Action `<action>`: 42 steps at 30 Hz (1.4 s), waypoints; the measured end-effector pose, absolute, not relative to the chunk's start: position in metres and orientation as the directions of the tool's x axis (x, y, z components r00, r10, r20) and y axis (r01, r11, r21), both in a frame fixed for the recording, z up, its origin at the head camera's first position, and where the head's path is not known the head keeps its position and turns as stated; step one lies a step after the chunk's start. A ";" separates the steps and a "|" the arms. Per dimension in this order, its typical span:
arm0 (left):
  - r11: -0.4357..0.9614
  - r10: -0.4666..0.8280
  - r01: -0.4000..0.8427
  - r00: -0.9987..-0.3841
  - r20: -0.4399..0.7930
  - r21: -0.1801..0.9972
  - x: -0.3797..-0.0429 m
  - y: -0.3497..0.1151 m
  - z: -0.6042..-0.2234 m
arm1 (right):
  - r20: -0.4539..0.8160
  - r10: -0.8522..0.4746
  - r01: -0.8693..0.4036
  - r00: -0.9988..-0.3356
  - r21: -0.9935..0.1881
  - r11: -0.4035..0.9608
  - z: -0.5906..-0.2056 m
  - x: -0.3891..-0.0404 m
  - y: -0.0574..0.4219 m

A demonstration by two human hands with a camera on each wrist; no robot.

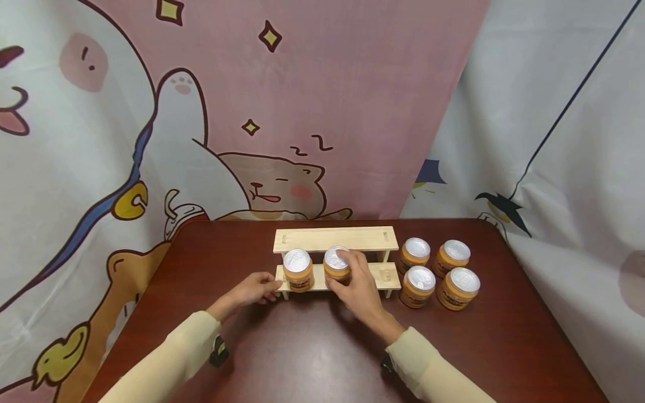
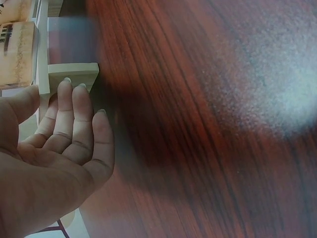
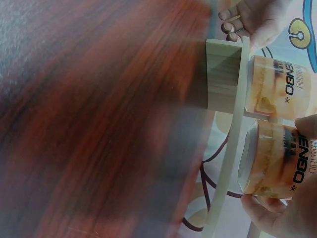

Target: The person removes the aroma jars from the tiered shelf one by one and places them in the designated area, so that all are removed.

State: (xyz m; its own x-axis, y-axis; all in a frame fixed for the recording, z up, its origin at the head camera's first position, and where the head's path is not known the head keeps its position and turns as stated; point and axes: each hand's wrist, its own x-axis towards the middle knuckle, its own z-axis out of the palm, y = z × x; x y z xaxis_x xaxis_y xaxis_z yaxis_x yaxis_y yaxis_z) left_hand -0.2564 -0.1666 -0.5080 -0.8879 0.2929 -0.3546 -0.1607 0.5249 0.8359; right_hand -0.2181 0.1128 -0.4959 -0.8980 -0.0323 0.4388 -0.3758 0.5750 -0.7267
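A two-tier wooden rack point(image 1: 322, 285) stands on the table. My left hand point(image 1: 256, 288) is at the left end of its lower board, thumb on the upper side and fingers under it by the wooden leg point(image 2: 74, 74). On that board, near the left end, an orange jar point(image 1: 298, 274) with a silvery lid sits upright. My right hand point(image 1: 360, 285) grips a second jar point(image 1: 336, 266) of the same kind, thumb and fingers on opposite sides. In the right wrist view this held jar point(image 3: 272, 158) is slightly tilted, its base close over the board.
Several matching jars, among them a front one point(image 1: 458, 288), are grouped on the table right of the rack. The upper board point(image 1: 335, 239) rises behind the lower one. A printed cloth point(image 1: 353, 112) hangs behind the dark red table point(image 1: 302, 358).
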 end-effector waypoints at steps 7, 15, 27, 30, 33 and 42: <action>0.527 0.292 -0.162 -0.887 -0.357 0.834 -0.257 -0.167 -0.509 | 0.445 -0.047 -0.388 -0.894 -0.717 0.579 -0.490 -0.216 0.118; 0.526 0.299 -0.153 -0.888 -0.350 0.837 -0.256 -0.167 -0.507 | 0.465 -0.059 -0.411 -0.883 -0.706 0.576 -0.480 -0.214 0.123; 0.518 0.299 -0.165 -0.884 -0.359 0.839 -0.257 -0.168 -0.510 | 0.479 -0.038 -0.409 -0.877 -0.702 0.583 -0.467 -0.209 0.130; 0.517 0.296 -0.167 -0.886 -0.358 0.840 -0.257 -0.167 -0.510 | 0.492 -0.033 -0.415 -0.870 -0.694 0.588 -0.464 -0.209 0.133; 0.519 0.300 -0.156 -0.888 -0.350 0.840 -0.256 -0.167 -0.510 | 0.496 -0.027 -0.417 -0.868 -0.699 0.580 -0.461 -0.209 0.135; 0.509 0.303 -0.162 -0.886 -0.352 0.846 -0.256 -0.167 -0.508 | 0.489 -0.027 -0.417 -0.872 -0.713 0.564 -0.449 -0.205 0.143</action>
